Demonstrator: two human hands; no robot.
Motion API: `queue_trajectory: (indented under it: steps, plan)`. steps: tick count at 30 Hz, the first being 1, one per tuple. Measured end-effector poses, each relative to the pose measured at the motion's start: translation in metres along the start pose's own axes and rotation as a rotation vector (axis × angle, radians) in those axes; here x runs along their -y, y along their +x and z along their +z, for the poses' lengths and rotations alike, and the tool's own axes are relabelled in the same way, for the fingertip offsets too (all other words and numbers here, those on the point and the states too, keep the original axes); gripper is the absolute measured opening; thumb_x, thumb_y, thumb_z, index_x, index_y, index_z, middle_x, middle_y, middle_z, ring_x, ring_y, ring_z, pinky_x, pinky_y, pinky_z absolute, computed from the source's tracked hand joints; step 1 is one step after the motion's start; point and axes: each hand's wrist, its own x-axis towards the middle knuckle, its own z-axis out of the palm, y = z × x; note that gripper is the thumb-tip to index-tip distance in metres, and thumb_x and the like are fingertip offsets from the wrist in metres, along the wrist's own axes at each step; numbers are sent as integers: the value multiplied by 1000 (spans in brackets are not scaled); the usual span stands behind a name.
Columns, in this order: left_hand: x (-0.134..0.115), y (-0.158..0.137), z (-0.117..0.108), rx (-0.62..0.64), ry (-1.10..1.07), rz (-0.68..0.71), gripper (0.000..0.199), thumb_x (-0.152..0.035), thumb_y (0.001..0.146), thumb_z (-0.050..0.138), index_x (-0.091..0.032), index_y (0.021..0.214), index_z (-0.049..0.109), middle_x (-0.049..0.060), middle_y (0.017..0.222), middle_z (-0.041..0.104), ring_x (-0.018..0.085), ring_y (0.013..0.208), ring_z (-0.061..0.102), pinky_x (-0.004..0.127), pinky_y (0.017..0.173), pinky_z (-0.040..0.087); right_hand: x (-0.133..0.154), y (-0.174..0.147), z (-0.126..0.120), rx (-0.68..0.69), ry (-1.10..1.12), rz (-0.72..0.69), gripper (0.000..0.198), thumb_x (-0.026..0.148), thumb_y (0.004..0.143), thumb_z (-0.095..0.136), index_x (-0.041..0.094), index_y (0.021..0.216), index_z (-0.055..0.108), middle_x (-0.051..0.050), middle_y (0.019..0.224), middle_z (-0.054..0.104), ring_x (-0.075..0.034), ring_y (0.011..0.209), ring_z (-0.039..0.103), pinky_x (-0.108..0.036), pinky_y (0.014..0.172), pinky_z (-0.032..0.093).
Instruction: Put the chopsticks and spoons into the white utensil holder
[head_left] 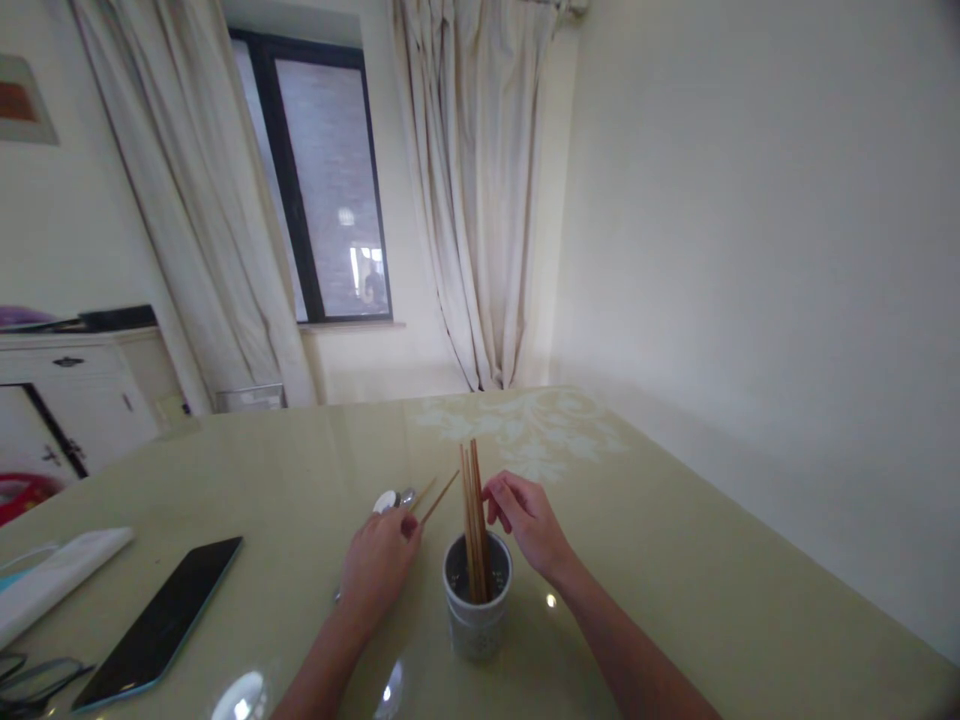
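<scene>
My left hand (382,560) is low over the table with its fingers pinched on a thin wooden chopstick (441,496) that points up and right. Another chopstick (424,493) lies just beyond those fingertips, beside metal spoons (385,501) partly hidden by the hand. A grey cup (477,630) stands upright between my forearms, holding several wooden chopsticks (472,520) that lean slightly left. Just right of these chopsticks is my right hand (529,515), its fingers loosely curled and apart, with nothing seen in them. Whether its fingertips touch the chopsticks is unclear.
A dark phone or tablet (161,625) lies at the left, near a white object (64,575) and eyeglasses (41,680). At front left is a shiny round object or reflection (240,697). The glossy table (675,560) meets a wall on the right.
</scene>
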Motion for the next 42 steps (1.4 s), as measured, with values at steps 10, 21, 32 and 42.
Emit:
queue_trajectory:
  steps: [10,21,32,42]
  plan:
    - [-29,-8,13,27,-720,144,36,-55,94,59,-21,94,72,6,88,79,23,77,71,32,69,51,-24,0,19,86,117,158,55,71,83,73,16,81,73,-3,74,72,-19,71,65,-28,65,50]
    - [9,4,-3,-138,112,60,32,-30,105,43,-20,100,73,11,105,76,27,102,69,35,90,47,-2,19,-39,-587,345,-57,45,63,85,76,22,97,64,-4,84,74,-14,67,63,-25,59,48]
    - [21,6,4,22,238,-37,19,-25,101,56,-20,95,73,9,105,77,25,106,69,34,92,48,18,6,-15,-128,348,-26,37,56,88,79,19,93,73,1,68,66,-10,55,55,-23,52,44]
    - [11,7,15,-121,-292,19,26,-41,96,55,-21,89,70,6,93,76,23,82,69,35,80,51,7,2,-5,16,213,46,43,58,83,81,17,77,70,2,64,62,-10,54,50,-24,51,39]
